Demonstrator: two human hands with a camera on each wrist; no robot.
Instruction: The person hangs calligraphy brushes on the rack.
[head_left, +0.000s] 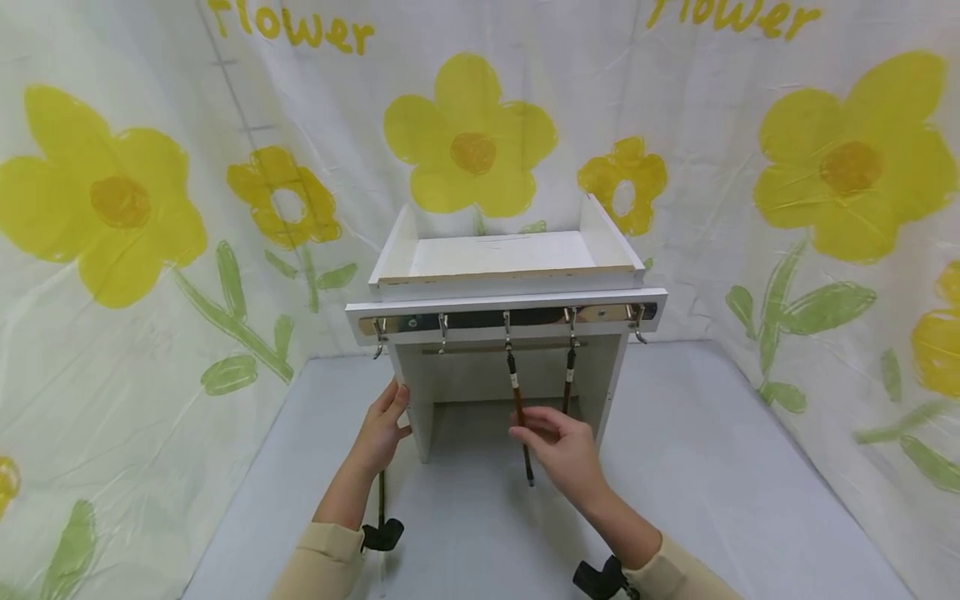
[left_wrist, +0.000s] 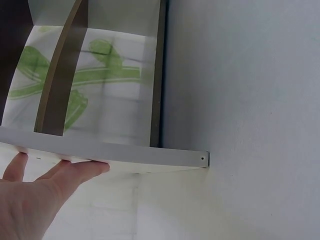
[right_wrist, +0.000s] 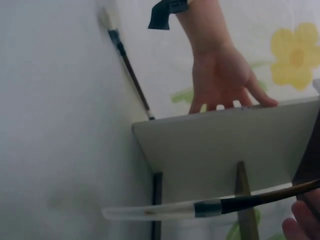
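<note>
Right hand (head_left: 566, 454) pinched brush (head_left: 516, 387) mid-shaft beneath middle hook (head_left: 507, 327) (whether fully hooked, too small to tell). Left hand (head_left: 378, 433), fingers straight, touched side panel (head_left: 416, 392) of rack (head_left: 502, 288), near counter (head_left: 712, 475) far edge. Likely best: rack steady, shaft vertical, gentle release.

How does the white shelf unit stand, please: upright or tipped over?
Upright: in the head view, the white shelf unit rests its side panels on the table, its hook rail nearly level.
</note>
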